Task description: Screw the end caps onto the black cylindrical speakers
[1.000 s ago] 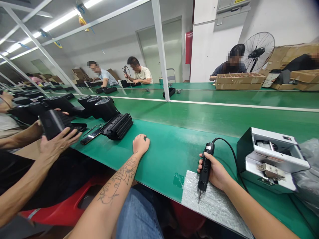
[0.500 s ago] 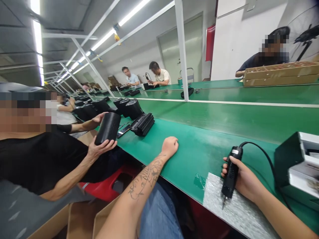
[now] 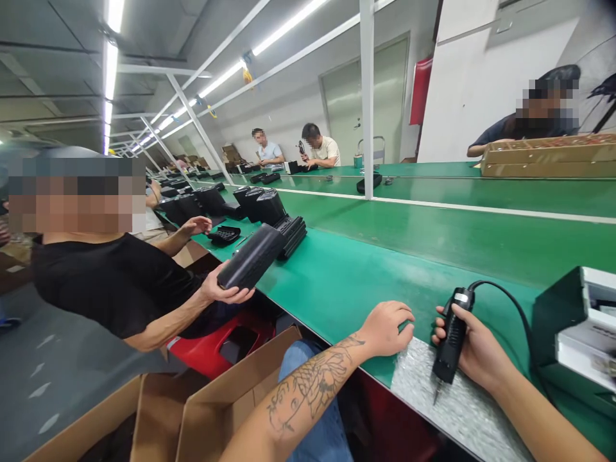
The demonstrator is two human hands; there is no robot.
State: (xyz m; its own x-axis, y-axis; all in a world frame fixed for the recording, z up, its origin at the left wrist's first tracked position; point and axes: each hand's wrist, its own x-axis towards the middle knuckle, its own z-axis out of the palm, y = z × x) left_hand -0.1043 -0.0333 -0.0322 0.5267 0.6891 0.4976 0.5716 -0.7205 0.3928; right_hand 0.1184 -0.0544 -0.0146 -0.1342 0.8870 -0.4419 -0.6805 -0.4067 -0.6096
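My right hand (image 3: 481, 346) is wrapped round a black electric screwdriver (image 3: 452, 337), its bit tilted down over a sheet of white foam wrap (image 3: 462, 417). A cable runs from the tool's top toward the right. My left hand (image 3: 389, 327) rests at the green table (image 3: 332, 276), close to the foam's upper left corner. Its fingers are loosely bent with the thumb apart, and nothing shows in it. To the left, a co-worker's hand (image 3: 216, 285) holds a black casing (image 3: 253, 256) over the table edge.
A box with white inner walls (image 3: 572, 321) stands at the right. Black casings (image 3: 269, 208) and a ribbed black part (image 3: 292, 236) line the table's left. Cardboard boxes (image 3: 231, 404) and a red stool (image 3: 216, 353) sit below. A white post (image 3: 367, 96) rises beyond; several people sit around.
My left hand has moved right, toward the foam sheet, and its fist has loosened. The co-worker has tipped the casing and taken one hand off it. My right hand keeps the screwdriver.
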